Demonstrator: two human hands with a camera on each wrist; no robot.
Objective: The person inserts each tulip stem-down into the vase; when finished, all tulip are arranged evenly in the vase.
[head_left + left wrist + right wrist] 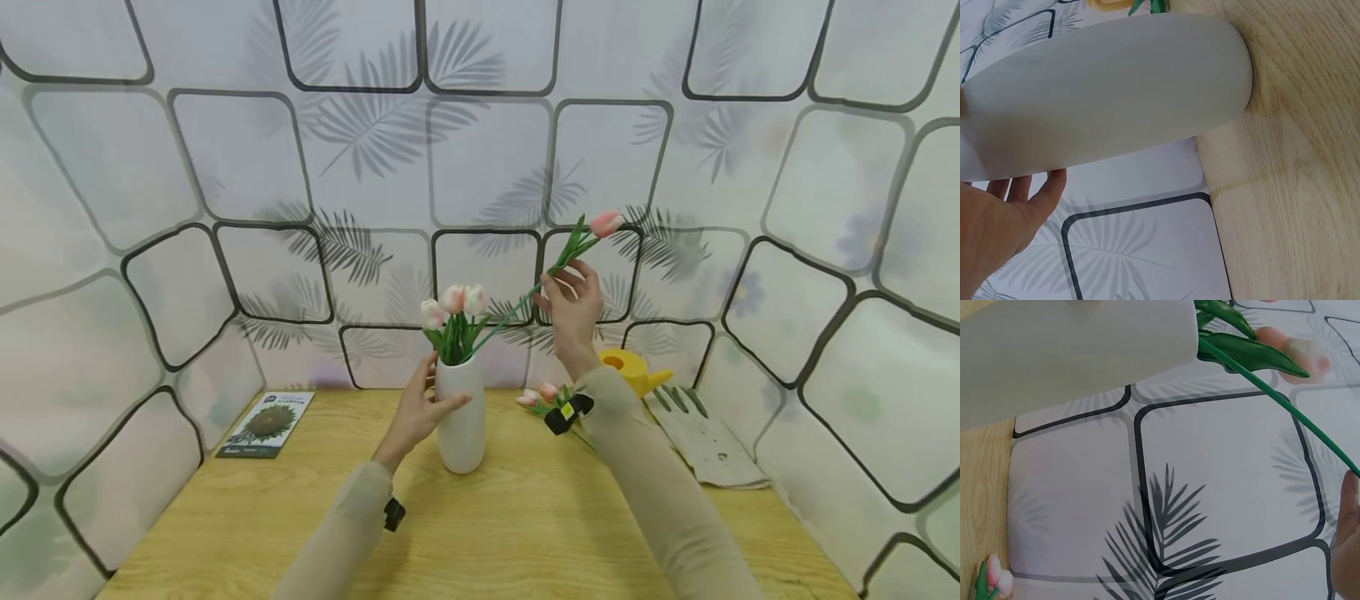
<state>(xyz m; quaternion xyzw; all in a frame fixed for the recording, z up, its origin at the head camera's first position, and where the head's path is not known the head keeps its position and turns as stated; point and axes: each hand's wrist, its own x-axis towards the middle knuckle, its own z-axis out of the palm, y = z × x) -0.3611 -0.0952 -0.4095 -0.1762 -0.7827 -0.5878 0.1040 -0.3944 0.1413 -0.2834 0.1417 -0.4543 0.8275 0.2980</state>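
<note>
A tall white vase [461, 421] stands upright on the table, with several pink-and-white tulips [453, 302] in its mouth. My left hand [423, 412] grips the vase from its left side, thumb across the front; the left wrist view shows the fingers [1054, 187] against the vase wall. Up and to the right of the vase, my right hand [576, 308] pinches a pink tulip [606, 223] by its green stem near the leaves. That stem slants down to the vase's mouth, and its lower end is hidden there. In the right wrist view only part of the right hand [1347, 544] shows.
More tulips [542, 394] lie on the wooden table [517, 533], partly behind my right wrist. Behind the right forearm are a yellow watering can [633, 372] and a pair of pale gloves [708, 437]. A seed packet [268, 423] with a flower picture lies at the left.
</note>
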